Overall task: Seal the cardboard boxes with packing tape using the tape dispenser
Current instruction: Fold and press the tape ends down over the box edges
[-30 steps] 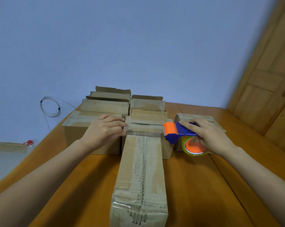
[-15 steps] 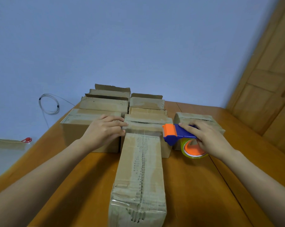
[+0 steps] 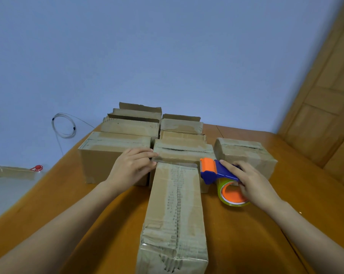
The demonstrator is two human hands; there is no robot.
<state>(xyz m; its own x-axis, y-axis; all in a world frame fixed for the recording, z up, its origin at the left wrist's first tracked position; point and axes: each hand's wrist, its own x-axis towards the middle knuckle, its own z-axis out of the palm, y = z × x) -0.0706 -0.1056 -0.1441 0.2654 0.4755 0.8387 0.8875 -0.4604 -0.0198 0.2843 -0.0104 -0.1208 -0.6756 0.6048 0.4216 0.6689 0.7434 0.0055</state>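
1. Tape dispenser (image 3: 216,171) sits at the far right corner of the long box (image 3: 177,204), orange head pointing left, handle running rightward.
2. Right hand (image 3: 252,184) grips its handle.
3. Left hand (image 3: 131,167) rests, fingers nearly straight, on the box's far-left corner.

Left forearm (image 3: 68,220) and right forearm (image 3: 309,232) are bare, likewise left grip (image 3: 131,168) and right grip (image 3: 253,184)

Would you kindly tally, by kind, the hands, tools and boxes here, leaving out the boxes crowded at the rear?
Boxes: 4 (long box, left box, middle box, right box)
Dispenser: 1
Hands: 2 (left hand, right hand)
Total: 7
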